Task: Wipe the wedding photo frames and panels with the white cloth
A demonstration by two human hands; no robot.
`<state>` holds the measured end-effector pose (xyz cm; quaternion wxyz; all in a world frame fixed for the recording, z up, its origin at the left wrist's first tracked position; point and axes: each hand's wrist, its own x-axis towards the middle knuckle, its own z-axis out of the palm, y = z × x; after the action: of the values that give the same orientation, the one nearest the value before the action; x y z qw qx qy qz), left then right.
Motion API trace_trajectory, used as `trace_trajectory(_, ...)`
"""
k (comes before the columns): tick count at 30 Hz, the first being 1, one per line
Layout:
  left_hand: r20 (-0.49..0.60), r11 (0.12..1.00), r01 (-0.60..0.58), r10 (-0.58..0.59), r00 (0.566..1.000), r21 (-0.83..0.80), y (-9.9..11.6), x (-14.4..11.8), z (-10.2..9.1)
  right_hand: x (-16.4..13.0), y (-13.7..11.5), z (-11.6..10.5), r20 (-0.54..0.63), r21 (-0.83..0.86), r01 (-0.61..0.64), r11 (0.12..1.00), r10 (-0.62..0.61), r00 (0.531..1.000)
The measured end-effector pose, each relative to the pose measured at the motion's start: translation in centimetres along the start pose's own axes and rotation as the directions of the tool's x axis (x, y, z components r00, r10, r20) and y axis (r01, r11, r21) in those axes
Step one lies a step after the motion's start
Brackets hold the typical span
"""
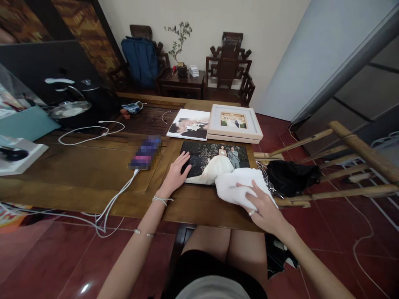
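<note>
A dark wedding photo panel point(199, 162) lies flat near the front edge of the wooden table, showing a couple and a long white dress. My left hand point(177, 172) rests on its left edge, fingers spread. Over the panel's lower right corner lies a folded white cloth point(230, 187), fluffy like a towel. My right hand point(260, 207), with a ring on one finger, grips the cloth and presses on it. Part of the panel is hidden beneath the cloth.
Behind the panel are a white-edged photo print point(187, 124) and stacked light wooden frames point(255, 124). A phone point(145, 153) with a white cable lies left. A glass-lidded pot point(70, 110) stands farther left. Bamboo poles point(336, 191) and a black bag point(293, 178) are right.
</note>
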<state>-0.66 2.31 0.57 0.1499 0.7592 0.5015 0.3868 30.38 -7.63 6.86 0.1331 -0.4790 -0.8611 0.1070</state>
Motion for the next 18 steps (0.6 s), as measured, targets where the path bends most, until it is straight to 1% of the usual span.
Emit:
trace_trajectory(1,0.0,1.0,-0.004,0.004,1.0,0.0,0.0,0.0,0.0,0.1,0.2,-0.3,0.009,0.01,-0.007,1.0,0.007,1.0)
trace_trajectory(3,-0.002,1.0,-0.008,0.008,1.0,-0.004,-0.1,0.0,-0.1,1.6,1.3,-0.7,-0.014,0.025,-0.06,0.998,0.06,0.998)
trace_trajectory(5,-0.005,1.0,-0.008,0.008,1.0,-0.01,-0.2,0.1,-0.1,4.4,2.9,-1.0,-0.05,0.067,-0.11,0.992,0.113,0.992)
trace_trajectory(7,-0.01,1.0,-0.01,0.01,1.0,-0.016,-0.2,0.1,-0.1,7.7,4.8,-1.3,-0.087,0.138,-0.138,0.981,0.151,0.985)
trace_trajectory(9,-0.013,1.0,-0.01,0.009,1.0,-0.019,-0.2,0.1,-0.2,11.0,6.4,-1.6,-0.149,0.183,-0.163,0.969,0.191,0.97)
trace_trajectory(11,-0.015,1.0,-0.007,0.006,1.0,-0.019,-0.1,0.1,-0.2,13.3,7.5,-1.8,-0.184,0.193,-0.182,0.964,0.218,0.958)
trace_trajectory(12,-0.015,1.0,-0.006,0.006,1.0,-0.02,-0.1,0.1,-0.3,14.0,7.8,-1.8,-0.191,0.19,-0.186,0.964,0.223,0.956)
trace_trajectory(13,-0.016,1.0,-0.008,0.008,1.0,-0.021,0.0,0.1,-0.3,14.4,7.8,-1.7,-0.199,0.185,-0.188,0.965,0.224,0.954)
trace_trajectory(15,-0.028,1.0,-0.017,0.016,0.999,-0.026,0.2,0.0,-0.4,13.8,7.0,-1.3,-0.206,0.165,-0.187,0.968,0.219,0.954)
trace_trajectory(16,-0.038,0.999,-0.022,0.021,0.999,-0.029,0.3,0.0,-0.4,12.9,6.4,-0.9,-0.207,0.147,-0.182,0.972,0.21,0.955)
trace_trajectory(18,-0.055,0.999,-0.025,0.024,0.998,-0.032,0.4,0.0,-0.4,10.3,4.6,-0.1,-0.198,0.089,-0.165,0.982,0.179,0.964)
